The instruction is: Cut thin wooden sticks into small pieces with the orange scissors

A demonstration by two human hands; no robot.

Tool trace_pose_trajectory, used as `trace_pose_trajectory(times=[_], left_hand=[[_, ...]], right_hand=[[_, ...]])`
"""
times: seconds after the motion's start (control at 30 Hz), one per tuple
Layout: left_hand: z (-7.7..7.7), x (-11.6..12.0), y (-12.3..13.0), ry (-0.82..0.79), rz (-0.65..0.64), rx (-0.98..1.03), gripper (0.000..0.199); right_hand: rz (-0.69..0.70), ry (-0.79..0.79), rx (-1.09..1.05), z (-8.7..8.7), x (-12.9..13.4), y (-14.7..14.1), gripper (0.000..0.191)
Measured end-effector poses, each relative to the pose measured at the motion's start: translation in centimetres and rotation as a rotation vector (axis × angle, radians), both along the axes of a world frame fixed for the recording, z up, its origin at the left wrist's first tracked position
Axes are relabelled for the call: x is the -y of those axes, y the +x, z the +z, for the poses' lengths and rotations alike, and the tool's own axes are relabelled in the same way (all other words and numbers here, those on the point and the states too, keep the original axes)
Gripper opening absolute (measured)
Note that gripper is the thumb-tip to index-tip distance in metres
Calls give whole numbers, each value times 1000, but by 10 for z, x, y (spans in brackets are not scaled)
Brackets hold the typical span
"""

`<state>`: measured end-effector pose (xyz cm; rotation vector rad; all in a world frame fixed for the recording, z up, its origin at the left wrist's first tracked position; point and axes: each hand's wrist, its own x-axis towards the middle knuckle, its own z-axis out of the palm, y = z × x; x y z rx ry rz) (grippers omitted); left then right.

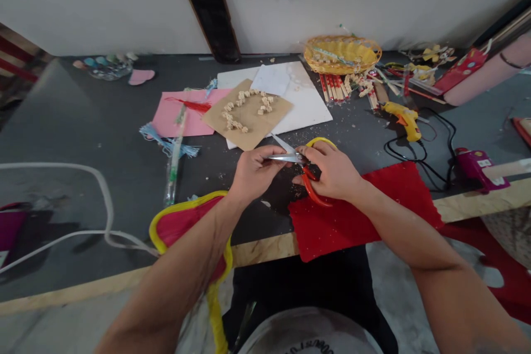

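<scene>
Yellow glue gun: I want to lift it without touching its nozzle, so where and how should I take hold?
Best by the handle, probably from above on the near side: the yellow glue gun lies on its side, its handle angled toward the person, while the nozzle points away to the left.

right hand holding open scissors, left hand at the blades, red cloth below
</scene>
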<state>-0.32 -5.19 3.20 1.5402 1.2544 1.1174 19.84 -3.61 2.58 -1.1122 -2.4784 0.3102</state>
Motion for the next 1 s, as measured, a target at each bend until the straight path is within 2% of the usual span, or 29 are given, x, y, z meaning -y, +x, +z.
trace_pose_trajectory(times=[0.1, 0.2, 0.27, 0.37, 0.47, 0.57, 0.77, 0.87, 1.0], left_hand=[[-2, 1, 0, 5, 14, 22, 11], [-2, 4, 0, 2, 9, 65, 18], [-3, 3, -1, -4, -16, 119, 21], [-8, 0, -1, -33, -21, 222, 21], [-13, -4, -1, -89, 7, 300, 21], [-13, -5, 0, -113, 18, 287, 23], [-5, -1, 2, -57, 55, -37, 18], [-9, -3, 0, 11, 54, -233, 16], [-16, -6, -1, 139, 20, -603, 12]], right_hand=[[-28, 45, 13, 0, 3, 0, 56], [-47, 19, -15, 2, 7, -2, 39], [-32, -4, -72, 5, 9, -4, 35], [-47, -14, -177, 8, 7, -2, 42], [-164, 16, -217, 7, -4, 5, 51], [-277, 39, -213, 3, -18, 15, 54], [-395, 19, -198, 1, -33, 31, 60], [-446, -4, -143, -2, -39, 36, 67], [-469, -74, -109, -8, -45, 40, 70]])
